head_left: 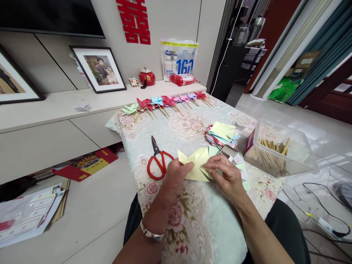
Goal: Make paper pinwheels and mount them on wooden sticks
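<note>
Floral tablecloth [192, 234] covers a small table, pale floor either side. Nearest: left hand [176, 178], bracelet at the wrist, thumb and fingers pinching the left edge of a yellow paper pinwheel [196, 163] lying flat on the cloth. Right hand [227, 174] fingers curled, fingertips pinched on the pinwheel's right side near its centre. Just left of the left hand: red-handled scissors [157, 161], blades closed, pointing away. Right of the hands: clear plastic box [280, 150] holding wooden sticks [271, 146]. Behind the pinwheel: stack of coloured paper squares [221, 135], yellow sheet on top. Far edge of table: row of finished pinwheels [165, 102] on sticks, green, red, blue, pink, purple. Beyond: low white cabinet [55, 110] with framed photo [101, 69] and red jar [146, 77].
</note>
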The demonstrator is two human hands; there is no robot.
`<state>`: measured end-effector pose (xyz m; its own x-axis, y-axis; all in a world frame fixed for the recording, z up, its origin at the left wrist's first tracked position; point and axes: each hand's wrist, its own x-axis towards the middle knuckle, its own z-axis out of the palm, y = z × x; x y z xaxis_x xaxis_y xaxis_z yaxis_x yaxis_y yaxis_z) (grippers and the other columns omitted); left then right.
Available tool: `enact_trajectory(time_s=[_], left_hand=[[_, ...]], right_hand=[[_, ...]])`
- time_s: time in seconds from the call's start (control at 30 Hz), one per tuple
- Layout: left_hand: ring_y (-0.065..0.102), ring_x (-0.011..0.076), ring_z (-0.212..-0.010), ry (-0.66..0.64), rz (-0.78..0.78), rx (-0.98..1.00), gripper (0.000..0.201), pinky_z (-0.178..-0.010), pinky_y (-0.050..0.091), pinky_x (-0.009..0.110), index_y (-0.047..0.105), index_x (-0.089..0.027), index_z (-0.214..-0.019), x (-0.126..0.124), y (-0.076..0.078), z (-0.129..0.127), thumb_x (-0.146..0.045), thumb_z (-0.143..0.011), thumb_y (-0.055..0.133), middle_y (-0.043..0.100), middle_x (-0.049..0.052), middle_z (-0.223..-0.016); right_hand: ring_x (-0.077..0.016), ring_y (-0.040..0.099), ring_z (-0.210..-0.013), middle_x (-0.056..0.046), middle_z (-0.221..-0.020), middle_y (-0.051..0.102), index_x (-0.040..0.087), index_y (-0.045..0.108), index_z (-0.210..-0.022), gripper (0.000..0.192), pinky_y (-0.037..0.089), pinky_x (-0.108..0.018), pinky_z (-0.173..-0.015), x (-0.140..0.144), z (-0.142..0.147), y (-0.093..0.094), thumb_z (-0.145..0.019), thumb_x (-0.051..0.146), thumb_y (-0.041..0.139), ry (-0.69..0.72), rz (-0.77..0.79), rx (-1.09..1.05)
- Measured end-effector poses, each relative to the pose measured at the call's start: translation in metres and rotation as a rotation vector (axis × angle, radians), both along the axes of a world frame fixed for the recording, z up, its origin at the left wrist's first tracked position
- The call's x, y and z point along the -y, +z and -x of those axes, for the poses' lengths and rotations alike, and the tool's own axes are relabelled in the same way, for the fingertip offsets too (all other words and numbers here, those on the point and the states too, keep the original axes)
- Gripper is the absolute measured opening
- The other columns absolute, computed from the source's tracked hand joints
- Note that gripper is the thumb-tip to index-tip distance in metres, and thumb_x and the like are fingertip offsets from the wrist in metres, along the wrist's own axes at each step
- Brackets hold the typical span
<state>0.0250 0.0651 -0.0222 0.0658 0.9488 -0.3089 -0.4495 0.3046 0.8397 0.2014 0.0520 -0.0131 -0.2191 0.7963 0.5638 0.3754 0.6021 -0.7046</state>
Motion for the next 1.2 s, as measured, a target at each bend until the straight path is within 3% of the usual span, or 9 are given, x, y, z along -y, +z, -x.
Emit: enact_trajectory(time_s=[0.23, 0.4, 0.57, 0.73, 0.93, 1.2], left_hand=[[0.067, 0.0193, -0.061, -0.033, -0.033, -0.04, 0.026, -0.062, 0.052, 0.029, 0.072, -0.012, -0.082, -0.001, -0.004, 0.003, -0.025, -0.06, 0.075, 0.074, 0.004, -0.07], [0.065, 0.0206, -0.062, -0.023, -0.035, -0.137, 0.023, -0.06, 0.052, 0.029, 0.071, -0.013, -0.077, -0.004, -0.012, 0.004, -0.027, -0.059, 0.075, 0.071, 0.004, -0.067], [0.065, 0.0212, -0.064, -0.017, -0.018, -0.181, 0.022, -0.057, 0.05, 0.027, 0.072, -0.013, -0.076, -0.005, -0.01, 0.003, -0.025, -0.058, 0.076, 0.071, 0.004, -0.066], [0.064, 0.0203, -0.065, -0.026, -0.034, -0.25, 0.02, -0.055, 0.047, 0.025, 0.07, -0.013, -0.075, -0.003, -0.008, 0.004, -0.024, -0.059, 0.075, 0.068, 0.002, -0.064], [0.055, 0.0144, -0.058, -0.095, -0.076, -0.285, 0.019, -0.052, 0.042, 0.024, 0.068, -0.013, -0.076, 0.0, -0.003, 0.003, -0.027, -0.065, 0.069, 0.065, 0.0, -0.066], [0.055, 0.0154, -0.06, -0.135, -0.106, -0.389, 0.017, -0.051, 0.038, 0.023, 0.068, -0.013, -0.074, 0.001, -0.003, 0.002, -0.027, -0.064, 0.067, 0.065, 0.0, -0.066]], right_hand=[[-0.02, 0.062, -0.087, -0.004, -0.091, 0.062, 0.03, 0.076, -0.104, 0.023, 0.05, -0.035, -0.074, 0.001, -0.002, 0.002, -0.096, 0.017, 0.059, 0.106, 0.054, 0.137], [-0.0195, 0.059, -0.084, -0.004, -0.088, 0.059, 0.029, 0.075, -0.106, 0.024, 0.048, -0.035, -0.072, 0.001, -0.002, 0.006, -0.096, 0.014, 0.059, 0.151, 0.001, 0.171], [-0.0213, 0.054, -0.085, -0.006, -0.089, 0.056, 0.025, 0.075, -0.105, 0.025, 0.044, -0.037, -0.074, 0.002, -0.003, 0.008, -0.094, 0.011, 0.057, 0.133, -0.105, 0.278], [-0.0267, 0.05, -0.101, -0.009, -0.109, 0.057, 0.025, 0.075, -0.098, 0.02, 0.039, -0.043, -0.084, 0.003, -0.002, 0.01, -0.093, 0.013, 0.06, 0.061, -0.216, 0.352], [-0.0294, 0.048, -0.107, -0.008, -0.114, 0.056, 0.024, 0.072, -0.094, 0.015, 0.036, -0.048, -0.091, 0.006, 0.003, 0.013, -0.093, 0.016, 0.059, 0.041, -0.146, 0.354], [-0.0282, 0.047, -0.103, -0.009, -0.106, 0.056, 0.021, 0.067, -0.086, 0.013, 0.039, -0.048, -0.088, 0.011, 0.012, 0.013, -0.094, 0.02, 0.057, -0.03, -0.014, 0.311]])
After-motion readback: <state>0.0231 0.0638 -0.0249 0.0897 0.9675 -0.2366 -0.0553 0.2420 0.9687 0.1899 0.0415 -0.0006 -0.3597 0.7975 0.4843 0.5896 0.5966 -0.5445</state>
